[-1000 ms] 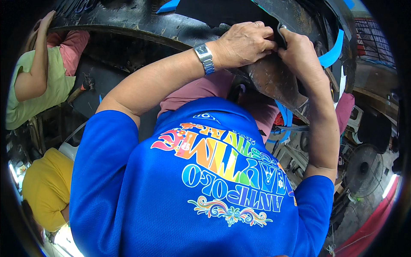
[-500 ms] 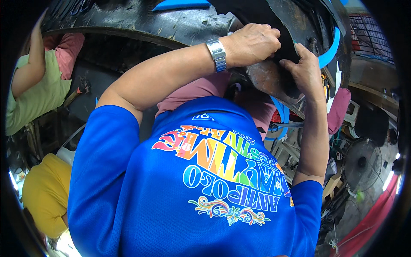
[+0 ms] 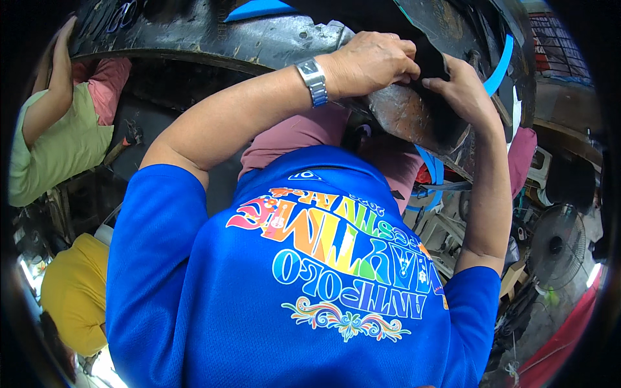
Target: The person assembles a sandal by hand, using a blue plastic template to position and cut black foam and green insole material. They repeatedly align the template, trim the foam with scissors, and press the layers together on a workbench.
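Observation:
My left hand (image 3: 372,63), with a silver wristwatch (image 3: 313,82) at its wrist, is closed with curled fingers on a thin black sheet (image 3: 388,19) at the table's near edge. Opposite it, my right hand (image 3: 471,94) pinches the same sheet's edge between thumb and fingers. The fingertips of both hands are partly hidden by the dark material. Just below the hands lies a worn brown, scuffed slab (image 3: 400,111). Beside my right hand curves a bright blue strip (image 3: 501,70).
Another flat blue piece (image 3: 259,9) and scissors (image 3: 121,16) lie on the scuffed dark table (image 3: 265,42). A person in a light green top (image 3: 68,132) sits at the left; someone in yellow (image 3: 74,294) is nearer. A standing fan (image 3: 554,246) is at the right.
My left hand has shifted slightly left and up, and its fingers have moved on the sheet. My right forearm has swung a little outward to the right. The view has also moved slightly.

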Motion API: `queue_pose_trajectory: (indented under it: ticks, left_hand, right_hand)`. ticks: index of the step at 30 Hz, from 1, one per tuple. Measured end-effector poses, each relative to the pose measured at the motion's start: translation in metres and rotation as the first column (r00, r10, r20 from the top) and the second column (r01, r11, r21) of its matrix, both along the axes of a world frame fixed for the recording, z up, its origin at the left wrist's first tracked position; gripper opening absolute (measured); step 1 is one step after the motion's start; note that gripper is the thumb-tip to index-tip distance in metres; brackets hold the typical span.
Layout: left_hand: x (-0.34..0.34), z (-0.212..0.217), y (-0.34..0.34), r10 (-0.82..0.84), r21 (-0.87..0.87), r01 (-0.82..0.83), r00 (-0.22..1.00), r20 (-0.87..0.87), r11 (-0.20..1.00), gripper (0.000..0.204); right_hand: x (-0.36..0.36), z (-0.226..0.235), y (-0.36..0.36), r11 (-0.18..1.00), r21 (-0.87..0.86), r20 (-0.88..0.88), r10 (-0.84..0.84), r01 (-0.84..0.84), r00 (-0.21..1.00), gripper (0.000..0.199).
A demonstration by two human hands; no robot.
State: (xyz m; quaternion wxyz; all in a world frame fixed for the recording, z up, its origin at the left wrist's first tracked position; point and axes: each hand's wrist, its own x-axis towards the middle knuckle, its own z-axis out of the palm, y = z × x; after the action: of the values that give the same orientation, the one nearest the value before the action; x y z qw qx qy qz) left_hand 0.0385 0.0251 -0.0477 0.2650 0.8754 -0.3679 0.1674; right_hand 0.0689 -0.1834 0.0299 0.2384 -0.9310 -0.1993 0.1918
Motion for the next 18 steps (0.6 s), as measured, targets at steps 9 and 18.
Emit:
queue_pose_trajectory:
  ticks: [9,18]
  left_hand:
    - [0.051,0.048,-0.009,-0.102,0.36,0.255,0.914,-0.392,0.897,0.033]
    - [0.051,0.067,-0.001,-0.107,0.311,0.3,0.851,-0.514,0.902,0.024]
  right_hand:
    - [0.018,0.001,0.009,0.991,-0.131,-0.059,-0.023,0.015,0.998,0.039]
    - [0.024,-0.003,0.005,0.996,-0.085,-0.131,-0.041,0.03,0.99,0.04]
